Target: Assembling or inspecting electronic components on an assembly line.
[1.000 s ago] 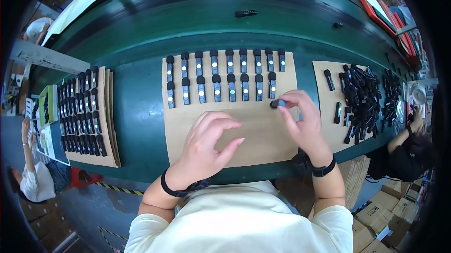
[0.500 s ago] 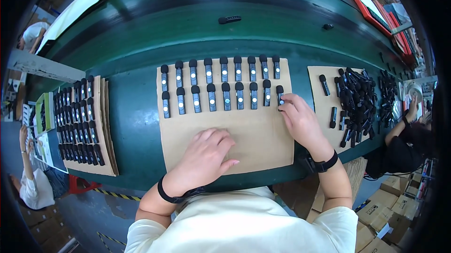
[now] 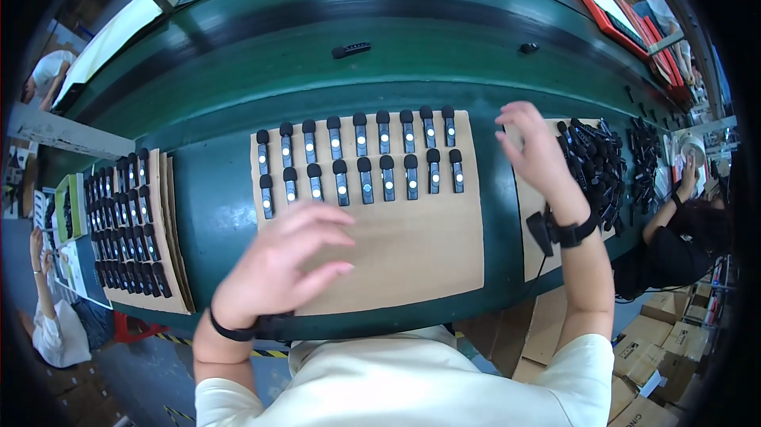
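Note:
Two rows of small black wireless lapel microphones (image 3: 367, 181), each with a foam top and a round pale spot, lie on a cardboard sheet (image 3: 412, 260) in front of me. Over the sheet's left part, just below the lower row, hovers my left hand (image 3: 285, 260), fingers spread and nothing in them. My right hand (image 3: 539, 149) is raised above the left edge of a second cardboard sheet (image 3: 529, 197), fingers bent and apart, with no object visible in it. Beside that hand is a heap of similar microphones (image 3: 598, 165).
On the left, a stack of cardboard sheets (image 3: 176, 245) carries several rows of microphones (image 3: 127, 221). A lone microphone (image 3: 351, 50) lies on the green bench (image 3: 261, 70) beyond the sheet. Co-workers sit at both sides. Cardboard boxes (image 3: 666, 348) stand at lower right.
My right hand has let go of the microphone at the lower row's right end and moved right toward the heap. My left hand has shifted left, its fingers spreading. The view has tilted slightly.

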`<state>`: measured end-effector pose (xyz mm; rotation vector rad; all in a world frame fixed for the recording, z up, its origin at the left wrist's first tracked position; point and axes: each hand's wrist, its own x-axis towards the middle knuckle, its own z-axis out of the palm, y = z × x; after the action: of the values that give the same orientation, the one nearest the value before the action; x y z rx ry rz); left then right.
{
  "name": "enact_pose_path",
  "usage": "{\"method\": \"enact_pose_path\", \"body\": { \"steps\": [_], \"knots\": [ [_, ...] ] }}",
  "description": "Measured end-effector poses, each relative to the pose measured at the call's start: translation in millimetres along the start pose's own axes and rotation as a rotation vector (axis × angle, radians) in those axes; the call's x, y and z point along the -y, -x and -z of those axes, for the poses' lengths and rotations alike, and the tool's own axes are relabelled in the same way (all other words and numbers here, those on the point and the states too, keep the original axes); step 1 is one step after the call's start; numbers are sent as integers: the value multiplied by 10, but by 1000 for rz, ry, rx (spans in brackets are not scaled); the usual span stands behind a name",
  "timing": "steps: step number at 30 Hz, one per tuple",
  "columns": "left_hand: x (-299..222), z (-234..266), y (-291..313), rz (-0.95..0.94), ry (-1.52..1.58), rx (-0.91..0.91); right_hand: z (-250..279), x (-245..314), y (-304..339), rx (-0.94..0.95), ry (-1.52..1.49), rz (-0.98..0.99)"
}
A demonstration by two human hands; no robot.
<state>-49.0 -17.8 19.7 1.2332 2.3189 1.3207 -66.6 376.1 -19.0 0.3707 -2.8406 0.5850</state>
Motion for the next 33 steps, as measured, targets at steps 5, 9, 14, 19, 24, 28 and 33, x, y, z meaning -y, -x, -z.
{"method": "enact_pose_path", "body": {
  "steps": [5, 9, 14, 19, 24, 28, 33],
  "knots": [
    [249, 554, -249, 92, 101, -224, 67, -650, -624, 27, 100, -117],
    [738, 745, -744, 439, 316, -328, 28, -1220, -1035, 9, 353, -162],
    [1258, 816, -1210, 704, 193, -319, -127, -1906, -1380, 24, 459, -247],
    [1734, 775, -1458, 727, -120, -311, -329, -2087, -1509, 49, 499, -223],
    [1861, 682, -1622, 740, -304, -264, -224, -1808, -1646, 164, 593, -250],
    [1929, 683, -1674, 703, -409, -199, -79, -1280, -1690, 89, -11, -310],
    [1771, 765, -1608, 705, -361, -200, 94, -226, -1280, 62, -1153, -332]
  ]
}}
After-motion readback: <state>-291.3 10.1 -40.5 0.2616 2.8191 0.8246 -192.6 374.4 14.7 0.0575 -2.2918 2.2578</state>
